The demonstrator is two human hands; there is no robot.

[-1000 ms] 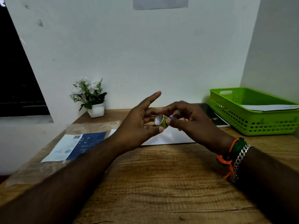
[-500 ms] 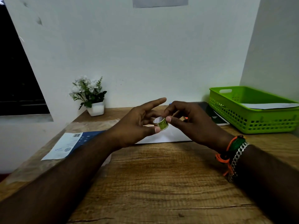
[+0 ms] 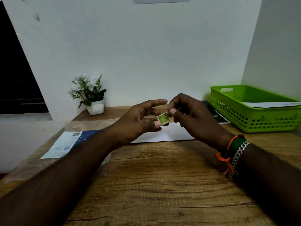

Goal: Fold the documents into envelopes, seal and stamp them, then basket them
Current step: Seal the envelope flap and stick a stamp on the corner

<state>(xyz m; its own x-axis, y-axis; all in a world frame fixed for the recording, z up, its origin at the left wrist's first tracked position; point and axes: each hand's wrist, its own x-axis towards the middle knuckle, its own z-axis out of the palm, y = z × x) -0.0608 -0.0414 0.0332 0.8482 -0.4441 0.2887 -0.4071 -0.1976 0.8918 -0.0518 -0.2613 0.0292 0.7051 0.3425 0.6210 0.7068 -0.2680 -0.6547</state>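
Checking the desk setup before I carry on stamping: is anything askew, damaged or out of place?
Nothing looks damaged or spilled. One oddity: the white envelope in the green basket lies propped on the rim rather than flat inside. The green stamp is pinched between both hands, above the white envelope on the desk.

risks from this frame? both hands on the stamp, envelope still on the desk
1. The stamp is tiny and pinched at its edges by left hand and right hand; it looks curled, so it could crease, tear or slip.
2. It is held in the air above the envelope, which nothing pins down; pressing it on could shift the envelope or leave the stamp crooked.
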